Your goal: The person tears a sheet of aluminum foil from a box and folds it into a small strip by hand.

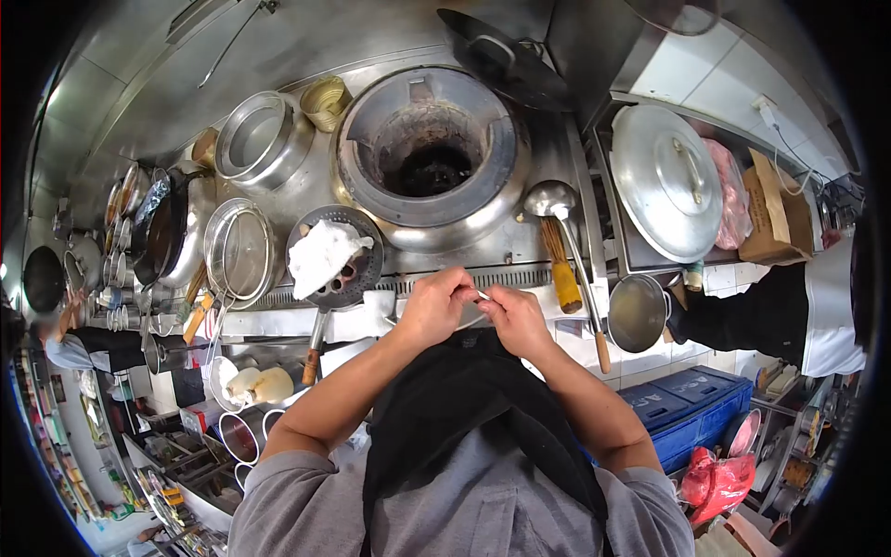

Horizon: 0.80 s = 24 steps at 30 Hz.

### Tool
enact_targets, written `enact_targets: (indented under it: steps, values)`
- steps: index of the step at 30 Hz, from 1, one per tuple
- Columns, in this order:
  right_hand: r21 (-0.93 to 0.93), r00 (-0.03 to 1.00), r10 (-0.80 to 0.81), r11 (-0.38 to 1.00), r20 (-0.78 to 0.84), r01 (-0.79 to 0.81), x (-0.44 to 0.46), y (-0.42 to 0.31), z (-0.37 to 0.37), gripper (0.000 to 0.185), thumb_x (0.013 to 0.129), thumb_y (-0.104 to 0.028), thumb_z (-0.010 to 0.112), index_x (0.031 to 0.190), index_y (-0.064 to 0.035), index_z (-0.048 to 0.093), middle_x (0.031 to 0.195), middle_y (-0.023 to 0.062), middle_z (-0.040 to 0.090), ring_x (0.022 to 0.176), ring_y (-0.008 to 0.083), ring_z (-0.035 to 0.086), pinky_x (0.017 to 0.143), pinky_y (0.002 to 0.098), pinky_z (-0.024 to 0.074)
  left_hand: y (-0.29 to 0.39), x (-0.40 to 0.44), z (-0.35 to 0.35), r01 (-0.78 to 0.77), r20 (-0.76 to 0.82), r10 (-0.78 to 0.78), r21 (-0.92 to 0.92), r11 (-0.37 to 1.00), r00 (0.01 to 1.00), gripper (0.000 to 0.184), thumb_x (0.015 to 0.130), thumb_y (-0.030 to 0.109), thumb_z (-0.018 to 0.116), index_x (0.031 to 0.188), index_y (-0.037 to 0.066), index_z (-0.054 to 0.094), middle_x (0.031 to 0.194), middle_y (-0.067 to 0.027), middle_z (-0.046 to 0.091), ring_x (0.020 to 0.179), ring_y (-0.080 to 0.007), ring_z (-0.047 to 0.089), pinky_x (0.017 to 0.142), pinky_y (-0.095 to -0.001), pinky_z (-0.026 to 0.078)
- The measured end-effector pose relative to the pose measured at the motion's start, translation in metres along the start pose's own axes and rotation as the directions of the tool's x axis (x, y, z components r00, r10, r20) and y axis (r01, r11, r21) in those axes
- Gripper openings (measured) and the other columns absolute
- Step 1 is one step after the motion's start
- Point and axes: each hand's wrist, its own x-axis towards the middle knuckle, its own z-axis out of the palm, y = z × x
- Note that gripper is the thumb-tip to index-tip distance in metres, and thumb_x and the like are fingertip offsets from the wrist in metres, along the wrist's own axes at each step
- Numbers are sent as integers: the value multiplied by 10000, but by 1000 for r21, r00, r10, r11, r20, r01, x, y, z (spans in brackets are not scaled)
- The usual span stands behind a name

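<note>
Both hands are close together in front of the round wok burner (pixel 432 209), above the counter's front edge. My left hand (pixel 434 308) is closed, its fingers pinching near a small pale thing (pixel 482 296) between the hands. My right hand (pixel 516 319) is closed as well, thumb and finger at the other side of that thing, which is too small to name. To the left, a perforated skimmer (pixel 364 225) with a wooden handle holds a crumpled white cloth (pixel 325 257). On the right lie a steel ladle (pixel 551 199) and a bamboo brush (pixel 563 274).
Behind the burner leans a black wok (pixel 501 60). Strainers (pixel 239 251) and steel pots (pixel 255 139) stand left. A large lid (pixel 666 183), a pot of liquid (pixel 638 314) and a blue crate (pixel 691 408) are right. People stand at the far left and right.
</note>
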Motion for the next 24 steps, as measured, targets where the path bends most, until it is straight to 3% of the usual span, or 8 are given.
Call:
enact_targets:
  steps: [8, 12, 13, 14, 16, 17, 20, 24]
  values:
    - [-72, 988, 67, 994, -142, -78, 100, 5, 10, 168, 884, -83, 661, 821, 15, 539, 738, 202, 560, 691, 409, 563, 608, 446, 438, -59, 90, -36, -11, 58, 19, -133, 991, 998, 87, 857, 10, 674, 860, 15, 588, 776, -165, 646, 714, -320, 650, 641, -401, 492]
    - [-34, 947, 217, 972, -238, -231, 153, 22, 2, 212, 919, -106, 651, 802, 20, 526, 699, 185, 523, 618, 316, 534, 589, 404, 424, -85, 160, -39, -100, 35, 107, -149, 984, 994, 81, 873, 37, 662, 877, 14, 585, 770, -159, 636, 722, -355, 640, 649, -420, 491]
    - [15, 941, 280, 959, -191, -283, 162, 38, -1, 158, 934, -127, 652, 896, 16, 595, 707, 150, 551, 621, 232, 529, 599, 366, 436, -93, 178, -40, -135, 96, 150, -144, 980, 984, 83, 873, 41, 663, 880, 13, 585, 777, -160, 642, 731, -356, 646, 654, -417, 495]
    - [16, 940, 287, 957, -184, -289, 171, 50, -2, 158, 934, -127, 652, 896, 16, 595, 707, 150, 551, 621, 232, 529, 599, 366, 436, -103, 196, -41, -169, 153, 190, -142, 975, 970, 87, 873, 45, 664, 882, 11, 585, 783, -161, 648, 741, -357, 651, 659, -413, 498]
    - [162, 916, 378, 920, -133, -356, 191, 65, -7, 197, 935, -128, 651, 1100, -21, 637, 769, 100, 602, 653, 174, 544, 628, 324, 462, -130, 235, -49, 167, 455, -84, -144, 975, 887, 96, 924, 82, 647, 890, 8, 596, 753, -115, 672, 678, -202, 703, 622, -336, 539]
    - [138, 910, 415, 903, -24, -408, 196, 66, -18, 390, 935, -119, 644, 1313, -61, 568, 878, 64, 635, 676, 137, 548, 664, 289, 478, -150, 257, -54, 188, 430, -117, -127, 974, 895, 93, 944, 80, 629, 889, 10, 605, 742, -89, 669, 646, -137, 693, 581, -307, 547]
    - [241, 882, 471, 853, 25, -463, 184, 110, -34, 471, 947, -77, 609, 1402, -65, 487, 976, 46, 611, 762, 107, 576, 699, 264, 483, -245, 331, -71, 485, 363, -397, -191, 854, 843, 43, 923, 28, 621, 929, -3, 650, 757, -97, 686, 638, -144, 688, 563, -290, 578]
    - [396, 778, 621, 693, 96, -603, 170, 160, -49, 473, 946, -73, 609, 1403, -64, 485, 986, 43, 591, 842, 107, 584, 783, 251, 504, -395, 384, -55, 701, 179, -679, -124, 703, 712, 109, 910, 36, 659, 1000, -8, 704, 808, -117, 715, 643, -177, 699, 579, -299, 602]
